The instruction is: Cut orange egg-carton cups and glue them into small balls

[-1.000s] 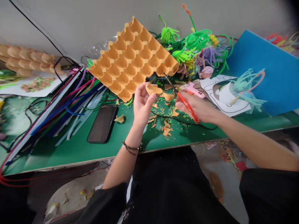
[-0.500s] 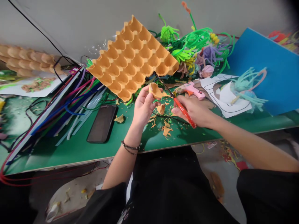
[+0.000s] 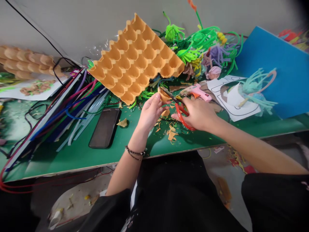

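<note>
My left hand (image 3: 151, 111) pinches a small tan egg carton cup (image 3: 164, 95) between thumb and fingers. Red-handled scissors (image 3: 181, 116) are in my right hand (image 3: 199, 113), their dark blades lying across the cup. Whether the blades bite into its edge I cannot tell. Beneath my hands lie another cut cup (image 3: 165, 112) and torn tan scraps (image 3: 172, 132). Just behind them leans a large tan egg carton (image 3: 137, 58), with a piece cut out of its lower right edge.
A black phone (image 3: 104, 128) and a carton scrap (image 3: 122, 122) lie to the left, beside a bundle of pipe cleaners (image 3: 70, 109). A pink glue gun (image 3: 198, 92), a paper cutout (image 3: 229, 103) and a blue board (image 3: 275, 71) are on the right. Fuzzy green pipe-cleaner shapes (image 3: 200, 42) pile up behind.
The scissors have turned and their handles have spread, with the blades now over the cup. My left hand has tilted the cup and shifted it slightly right.
</note>
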### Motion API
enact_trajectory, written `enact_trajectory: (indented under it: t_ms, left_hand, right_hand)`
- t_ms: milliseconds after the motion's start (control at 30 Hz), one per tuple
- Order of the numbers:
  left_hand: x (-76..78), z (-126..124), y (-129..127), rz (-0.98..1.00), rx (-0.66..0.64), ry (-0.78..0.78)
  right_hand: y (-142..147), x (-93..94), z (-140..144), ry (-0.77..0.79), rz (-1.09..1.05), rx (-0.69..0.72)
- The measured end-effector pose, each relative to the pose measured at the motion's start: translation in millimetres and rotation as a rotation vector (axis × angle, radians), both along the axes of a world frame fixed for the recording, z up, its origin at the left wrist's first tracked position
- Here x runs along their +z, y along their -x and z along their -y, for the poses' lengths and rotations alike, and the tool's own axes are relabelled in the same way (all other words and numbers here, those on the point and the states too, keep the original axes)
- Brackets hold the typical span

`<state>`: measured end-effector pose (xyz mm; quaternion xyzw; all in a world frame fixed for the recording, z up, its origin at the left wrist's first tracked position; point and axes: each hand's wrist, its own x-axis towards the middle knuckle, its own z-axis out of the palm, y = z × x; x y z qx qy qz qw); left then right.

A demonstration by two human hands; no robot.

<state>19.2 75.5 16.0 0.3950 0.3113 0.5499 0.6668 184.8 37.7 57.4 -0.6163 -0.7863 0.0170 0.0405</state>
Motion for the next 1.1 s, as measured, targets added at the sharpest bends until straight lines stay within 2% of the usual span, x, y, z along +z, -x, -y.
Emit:
enact_trajectory:
  t_ms: [167, 333, 533, 667, 833, 1100]
  left_hand:
    - [2.5, 0, 0, 0.026, -0.042, 0.058]
    - [2.4, 1, 1, 0.023, -0.099, 0.007]
    - [-4.0, -3, 4, 0.021, -0.025, -0.083]
    - [-3.7, -3, 3, 0.052, 0.025, -0.113]
    - [-1.5, -1, 2, 0.0, 0.002, -0.104]
    - [-3.8, -1, 2, -0.001, -0.04, -0.139]
  right_hand:
    - [4, -5.3, -1, -0.057, 0.096, -0.006]
    - [5, -4.7, -1, -0.064, 0.092, -0.006]
    - [-6, -1.1, -2, -0.01, -0.071, -0.013]
    - [-8, -3.5, 0, 0.014, -0.069, 0.037]
    - [-6, -5.5, -1, 0.001, -0.028, 0.064]
    - [-8, -1.6, -1, -0.001, 0.039, 0.012]
